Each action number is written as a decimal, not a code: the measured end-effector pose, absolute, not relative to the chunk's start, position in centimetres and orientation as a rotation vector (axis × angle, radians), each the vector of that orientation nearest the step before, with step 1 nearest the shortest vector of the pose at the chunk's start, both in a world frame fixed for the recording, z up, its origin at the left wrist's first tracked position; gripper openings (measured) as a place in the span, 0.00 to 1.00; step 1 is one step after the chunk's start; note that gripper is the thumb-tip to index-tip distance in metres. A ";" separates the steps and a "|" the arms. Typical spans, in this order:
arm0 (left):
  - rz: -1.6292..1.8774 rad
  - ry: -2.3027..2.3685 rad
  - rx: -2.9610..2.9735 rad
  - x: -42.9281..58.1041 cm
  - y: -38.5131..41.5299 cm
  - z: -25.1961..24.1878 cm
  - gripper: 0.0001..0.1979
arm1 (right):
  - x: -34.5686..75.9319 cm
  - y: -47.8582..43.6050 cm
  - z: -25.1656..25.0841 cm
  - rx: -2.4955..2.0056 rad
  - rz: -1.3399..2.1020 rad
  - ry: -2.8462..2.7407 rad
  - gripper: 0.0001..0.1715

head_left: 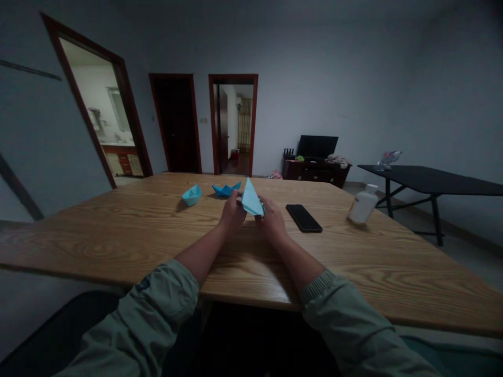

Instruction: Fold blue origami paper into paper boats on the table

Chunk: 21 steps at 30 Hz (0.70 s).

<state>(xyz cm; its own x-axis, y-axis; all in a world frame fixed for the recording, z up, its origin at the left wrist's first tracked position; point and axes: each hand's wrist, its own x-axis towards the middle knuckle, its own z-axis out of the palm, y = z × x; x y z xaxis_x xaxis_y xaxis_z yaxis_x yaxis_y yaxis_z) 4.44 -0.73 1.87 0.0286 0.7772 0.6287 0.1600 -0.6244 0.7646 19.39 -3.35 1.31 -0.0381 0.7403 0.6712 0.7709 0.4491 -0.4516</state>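
Observation:
A folded sheet of light-blue origami paper [251, 199] stands up between my two hands, its point upward. My left hand [233, 212] pinches its left side, and my right hand [272, 222] grips its lower right corner. Just beyond my left hand sits a blue paper boat [226, 189], and a paler blue paper boat [192, 195] rests farther left. Both lie on a wooden table [118, 246]. To the right of my right hand lies a black smartphone [304, 218], face up. Beyond it stands a white plastic bottle [363, 206].
A black table [428, 178] stands to the right, beyond the wooden table's edge. A low dark cabinet [314, 170] with a monitor [317, 146] stands against the far wall. Doorways open in the back wall and at the left.

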 end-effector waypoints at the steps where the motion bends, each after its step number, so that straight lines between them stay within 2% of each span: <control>1: 1.596 0.938 1.859 4.7 -1.0 1.9 0.14 | 19.3 -3.4 1.4 -1.274 0.024 -1.779 0.27; 4: 1.567 0.877 1.964 5.1 -1.5 2.0 0.21 | 19.4 -3.2 1.3 -1.238 0.229 -1.742 0.19; 8: 1.600 0.917 1.936 4.8 -1.0 1.9 0.33 | 19.9 -2.6 1.0 -1.171 0.424 -1.618 0.21; 10: 1.543 0.919 1.895 4.7 -0.6 1.8 0.35 | 19.9 -2.4 0.9 -1.075 0.492 -1.604 0.22; 15: 1.441 0.883 1.839 4.7 0.0 1.6 0.32 | 19.5 -2.5 0.9 -0.969 0.583 -1.627 0.21; 19: 1.407 0.877 1.867 4.5 0.0 1.8 0.21 | 19.6 -2.8 1.1 -1.057 0.574 -1.548 0.20; 21: 1.371 0.896 1.955 4.4 -0.2 1.9 0.20 | 19.7 -2.7 1.0 -1.068 0.552 -1.558 0.18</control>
<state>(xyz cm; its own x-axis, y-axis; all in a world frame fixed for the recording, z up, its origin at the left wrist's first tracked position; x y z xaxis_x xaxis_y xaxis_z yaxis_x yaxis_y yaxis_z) 4.35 -0.23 1.86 0.2451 0.7923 0.5587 0.1929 -0.6046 0.7728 19.75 -2.69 1.01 0.0218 0.8545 0.5190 0.3375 0.4824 -0.8083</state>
